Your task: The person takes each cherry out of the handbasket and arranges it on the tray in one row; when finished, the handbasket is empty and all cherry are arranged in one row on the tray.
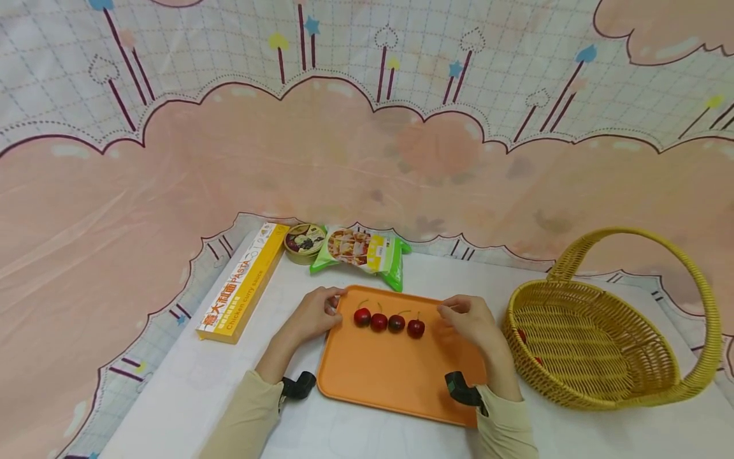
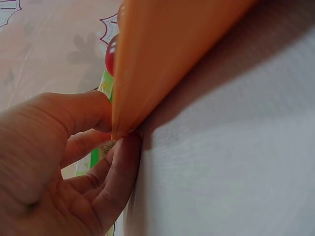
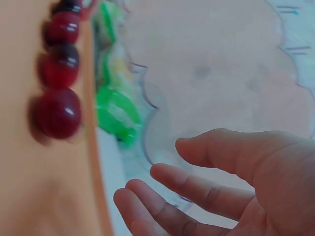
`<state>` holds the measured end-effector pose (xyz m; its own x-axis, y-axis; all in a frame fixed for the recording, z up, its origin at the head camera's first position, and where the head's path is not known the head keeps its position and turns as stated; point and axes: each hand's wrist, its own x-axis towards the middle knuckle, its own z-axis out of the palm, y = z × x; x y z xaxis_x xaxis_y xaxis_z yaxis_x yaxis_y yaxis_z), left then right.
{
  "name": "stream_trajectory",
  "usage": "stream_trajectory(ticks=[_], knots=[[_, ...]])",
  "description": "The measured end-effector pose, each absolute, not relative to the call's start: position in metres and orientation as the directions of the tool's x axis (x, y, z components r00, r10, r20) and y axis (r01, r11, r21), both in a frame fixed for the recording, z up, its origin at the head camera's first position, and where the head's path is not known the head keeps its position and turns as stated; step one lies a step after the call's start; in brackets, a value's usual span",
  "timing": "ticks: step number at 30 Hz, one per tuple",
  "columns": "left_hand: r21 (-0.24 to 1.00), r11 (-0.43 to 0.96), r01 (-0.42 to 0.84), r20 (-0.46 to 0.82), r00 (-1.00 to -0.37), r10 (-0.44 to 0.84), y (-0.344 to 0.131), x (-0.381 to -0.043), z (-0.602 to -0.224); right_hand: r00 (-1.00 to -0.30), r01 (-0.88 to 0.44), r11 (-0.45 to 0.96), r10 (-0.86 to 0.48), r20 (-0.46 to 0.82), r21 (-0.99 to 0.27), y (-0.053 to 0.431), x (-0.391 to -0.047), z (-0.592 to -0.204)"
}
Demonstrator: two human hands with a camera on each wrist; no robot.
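Note:
An orange tray [image 1: 373,376] lies on the white table, with several dark red cherries [image 1: 379,322] lined up near its far side, stems up. At the tray's far left corner, my left hand [image 1: 312,312] pinches the rim. The left wrist view has the thumb on top of the tray edge [image 2: 162,44] and fingertips beneath it, with that edge lifted off the table. My right hand [image 1: 473,322] hovers by the far right corner. Its fingers [image 3: 172,182] are loosely bent and hold nothing in the right wrist view, apart from the tray rim.
A yellow wicker basket [image 1: 596,392] with a tall handle stands at the right, a few red things partly visible inside. Behind the tray sit a green snack bag [image 1: 367,252] and a round tin [image 1: 305,242]. A pasta box [image 1: 243,284] lies at the left.

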<state>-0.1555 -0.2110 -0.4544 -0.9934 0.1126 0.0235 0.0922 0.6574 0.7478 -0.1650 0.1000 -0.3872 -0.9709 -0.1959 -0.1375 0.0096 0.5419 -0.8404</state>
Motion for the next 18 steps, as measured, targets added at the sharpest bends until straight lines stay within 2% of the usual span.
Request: stream_trajectory(ticks=[8, 18], knots=[[0.747, 0.659, 0.093, 0.025, -0.993, 0.112, -0.211, -0.156, -0.455, -0.986, 0.013, 0.514, -0.138, -0.097, -0.858, 0.133, -0.157, -0.361], [0.744, 0.663, 0.083, 0.011, -0.994, 0.113, -0.211, -0.157, -0.455, -0.999, 0.053, 0.451, 0.035, -0.041, -0.891, 0.194, -0.149, -0.351]])
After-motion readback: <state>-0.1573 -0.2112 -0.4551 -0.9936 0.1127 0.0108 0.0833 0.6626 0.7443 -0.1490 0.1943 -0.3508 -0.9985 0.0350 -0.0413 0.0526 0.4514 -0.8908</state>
